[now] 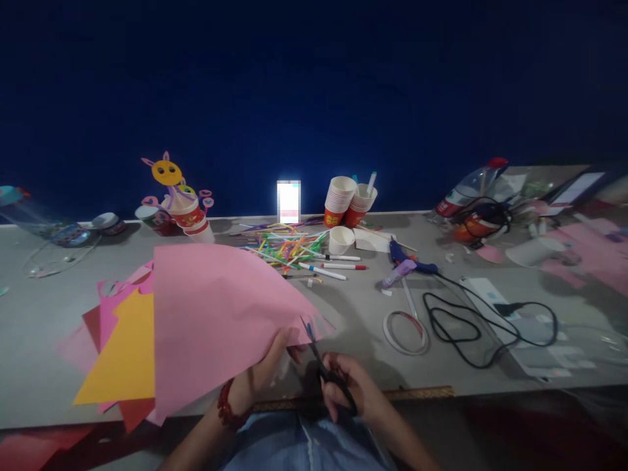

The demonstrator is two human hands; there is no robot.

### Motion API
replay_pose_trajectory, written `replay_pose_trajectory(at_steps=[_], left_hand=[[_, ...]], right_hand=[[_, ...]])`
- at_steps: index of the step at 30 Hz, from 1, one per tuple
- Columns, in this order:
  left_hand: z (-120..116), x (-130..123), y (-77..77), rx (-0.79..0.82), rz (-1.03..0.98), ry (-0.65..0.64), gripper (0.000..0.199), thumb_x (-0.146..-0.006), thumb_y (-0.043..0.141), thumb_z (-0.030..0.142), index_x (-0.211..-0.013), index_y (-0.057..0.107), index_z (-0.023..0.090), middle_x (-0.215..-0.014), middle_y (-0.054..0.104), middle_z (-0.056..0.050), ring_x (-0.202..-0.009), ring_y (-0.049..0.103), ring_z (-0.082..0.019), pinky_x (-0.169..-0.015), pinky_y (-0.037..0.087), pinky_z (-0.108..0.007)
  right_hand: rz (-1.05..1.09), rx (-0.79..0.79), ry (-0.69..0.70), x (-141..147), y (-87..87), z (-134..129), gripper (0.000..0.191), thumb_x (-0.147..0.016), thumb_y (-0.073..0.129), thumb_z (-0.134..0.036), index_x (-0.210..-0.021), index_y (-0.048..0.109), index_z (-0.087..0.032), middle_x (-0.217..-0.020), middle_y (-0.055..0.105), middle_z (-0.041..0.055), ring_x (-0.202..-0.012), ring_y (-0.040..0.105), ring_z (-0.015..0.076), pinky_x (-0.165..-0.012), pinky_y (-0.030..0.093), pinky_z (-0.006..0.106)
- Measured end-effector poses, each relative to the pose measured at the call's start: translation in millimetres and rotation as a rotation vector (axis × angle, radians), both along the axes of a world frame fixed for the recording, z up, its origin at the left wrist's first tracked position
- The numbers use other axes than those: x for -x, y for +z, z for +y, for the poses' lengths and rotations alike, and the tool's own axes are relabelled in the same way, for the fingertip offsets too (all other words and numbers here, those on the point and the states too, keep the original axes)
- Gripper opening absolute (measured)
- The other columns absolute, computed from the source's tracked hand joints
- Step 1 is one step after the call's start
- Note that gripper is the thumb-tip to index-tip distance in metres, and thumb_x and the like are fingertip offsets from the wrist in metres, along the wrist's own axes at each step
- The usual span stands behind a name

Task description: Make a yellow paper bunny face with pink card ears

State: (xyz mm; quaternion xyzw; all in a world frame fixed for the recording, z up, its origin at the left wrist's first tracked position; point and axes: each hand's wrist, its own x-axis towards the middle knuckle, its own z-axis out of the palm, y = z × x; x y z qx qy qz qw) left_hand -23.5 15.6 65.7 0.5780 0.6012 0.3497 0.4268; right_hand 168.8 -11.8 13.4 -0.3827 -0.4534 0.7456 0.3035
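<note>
While pinching paper in left hand, gripping scissors in curled right hand (blades near right edge), snip slowly.

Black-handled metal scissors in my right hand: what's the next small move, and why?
Probably close the black-handled metal scissors gently: their blades look slightly parted at the edge of the large pink paper sheet, which the left hand grips close by.

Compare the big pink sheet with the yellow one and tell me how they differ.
The pink sheet is in the left hand; the yellow sheet is in neither hand. The pink sheet partly covers the yellow sheet. The pink sheet shows a larger area than the yellow sheet. Both are plain-coloured.
</note>
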Motion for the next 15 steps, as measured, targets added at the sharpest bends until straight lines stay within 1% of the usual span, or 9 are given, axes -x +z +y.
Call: replay_pose_trajectory(at_steps=[3,6,12,15], left_hand=[[-2.0,0.1,-1.1,0.016,-0.001,-0.003,0.053,-0.093,0.039,0.051,-0.058,0.068,0.025,-0.066,0.074,-0.002,-0.08,0.071,-0.024,-0.1,0.048,-0.039],[-3.4,-1.1,-0.9,0.02,0.013,0.001,0.052,-0.093,0.038,0.05,-0.058,0.068,0.025,-0.067,0.074,-0.003,-0.079,0.071,-0.024,-0.101,0.047,-0.04],[-4.1,-5.1,-4.2,0.002,-0.029,0.082,0.05,-0.092,0.039,0.051,-0.058,0.067,0.025,-0.061,0.071,-0.002,-0.073,0.071,-0.023,-0.095,0.051,-0.039],[-4.1,-4.0,-5.5,0.014,-0.045,0.046,0.051,-0.091,0.038,0.052,-0.06,0.068,0.025,-0.061,0.072,-0.003,-0.073,0.071,-0.023,-0.095,0.051,-0.038]], right_hand=[[0.062,-0.041,-0.011,5.4,-0.9,-3.1,0.057,-0.068,0.068,-0.071,-0.077,0.042,-0.022,-0.044,0.052,-0.0073,-0.034,0.044,0.0078,-0.04,0.03,0.019],[0.101,-0.065,-0.041,10.1,-1.6,-6.6,0.055,-0.07,0.067,-0.071,-0.079,0.044,-0.021,-0.045,0.052,-0.0071,-0.035,0.046,0.0082,-0.041,0.029,0.019],[0.11,-0.075,-0.071,12.8,1.0,-8.6,0.054,-0.073,0.065,-0.071,-0.08,0.046,-0.021,-0.046,0.053,-0.0065,-0.037,0.046,0.0088,-0.043,0.028,0.021],[0.081,-0.097,-0.052,11.4,4.0,-7.1,0.054,-0.073,0.064,-0.072,-0.078,0.046,-0.021,-0.045,0.052,-0.0065,-0.037,0.046,0.0091,-0.043,0.029,0.021]])
